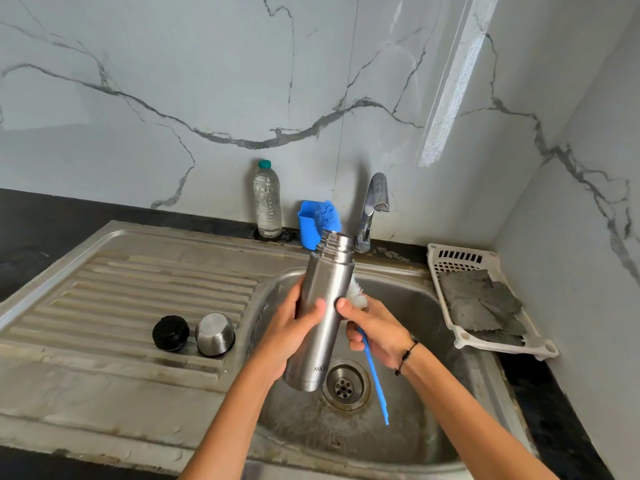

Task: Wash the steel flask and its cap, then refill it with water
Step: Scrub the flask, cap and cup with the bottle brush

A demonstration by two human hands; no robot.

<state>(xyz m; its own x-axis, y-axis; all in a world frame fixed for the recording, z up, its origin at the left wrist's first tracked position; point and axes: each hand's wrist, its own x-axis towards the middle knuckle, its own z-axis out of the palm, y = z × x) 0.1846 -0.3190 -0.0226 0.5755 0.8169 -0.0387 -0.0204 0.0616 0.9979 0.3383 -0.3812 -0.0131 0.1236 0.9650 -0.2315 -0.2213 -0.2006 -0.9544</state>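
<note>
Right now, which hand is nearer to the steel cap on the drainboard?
The left hand: it holds the flask just right of the steel cap. The right hand, gripping the blue brush, is beyond the flask.

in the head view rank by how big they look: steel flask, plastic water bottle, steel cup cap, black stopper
1. steel flask, though it is nearest the camera
2. plastic water bottle, farther back by the wall
3 and 4. steel cup cap and black stopper: side by side on the drainboard, too alike to rank

A home kitchen: steel sink [408, 441] with drainboard [138, 292], tap [372, 209], marble-look wall [207, 81], dark counter [41, 216].
</note>
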